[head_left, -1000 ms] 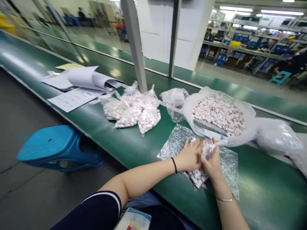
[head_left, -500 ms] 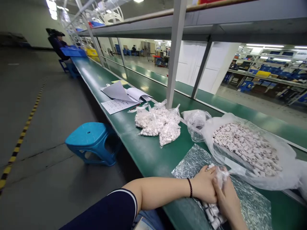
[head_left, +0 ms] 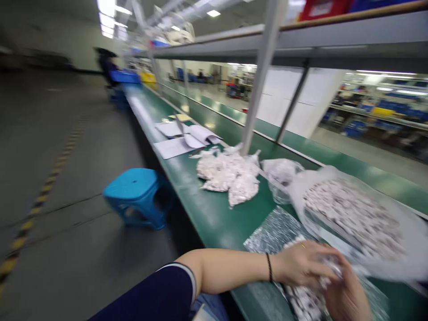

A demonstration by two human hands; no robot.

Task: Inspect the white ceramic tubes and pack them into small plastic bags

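Observation:
My left hand (head_left: 301,265), with a dark bracelet at the wrist and a ring, is closed on the bunched top of a clear plastic bag (head_left: 331,269). Facing it, my right hand (head_left: 349,294) curls around the same bunched plastic, its fingers smeared by motion. Small white tube-like pieces (head_left: 306,303) fill the bag below the hands. Under it lies a crinkled clear plastic sheet (head_left: 276,229). Beyond the hands, a large open bag (head_left: 301,207) holds many similar white pieces (head_left: 354,214).
Several filled bags of white pieces (head_left: 227,171) lie on the green bench (head_left: 187,196), beside another clear bag (head_left: 281,171). Papers (head_left: 179,147) lie farther along. A shelf post (head_left: 259,89) rises behind the bags. A blue stool (head_left: 133,185) stands left of the bench.
My head view has swung slightly left, shifting the scene rightward. Both hands have moved right at the bag's top, and my fingers have changed position around the plastic.

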